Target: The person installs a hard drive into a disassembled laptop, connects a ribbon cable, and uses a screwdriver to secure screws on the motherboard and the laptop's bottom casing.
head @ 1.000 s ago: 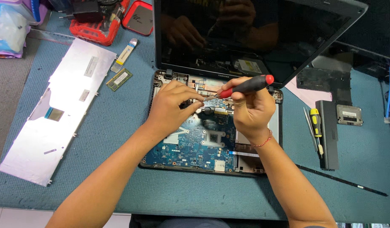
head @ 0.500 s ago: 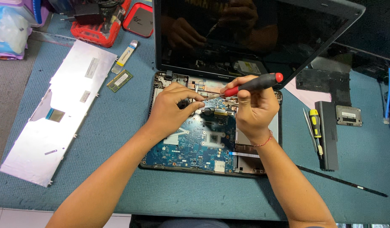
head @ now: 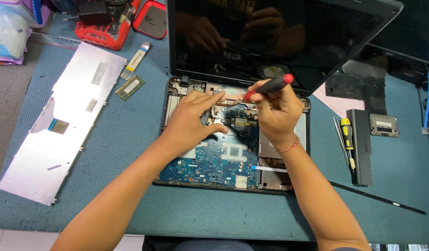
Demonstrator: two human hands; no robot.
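Opened laptop on the blue mat; both hands work over its bare circuit board.

Right hand is closed around a screwdriver with a black and red handle; the handle end points to 2 o'clock and the tip angles down toward 8 o'clock, over the upper part of the board near the hinge. Whether the tip touches the board cannot be told. Left hand lies open, palm down, fingers spread on the board, fingertips toward 2 o'clock, just beside the screwdriver tip. At 9 o'clock of the laptop, well apart, lies a silver keyboard plate; at 10 o'clock a small green memory card. At 3 o'clock sit a yellow-handled screwdriver and a black battery bar.
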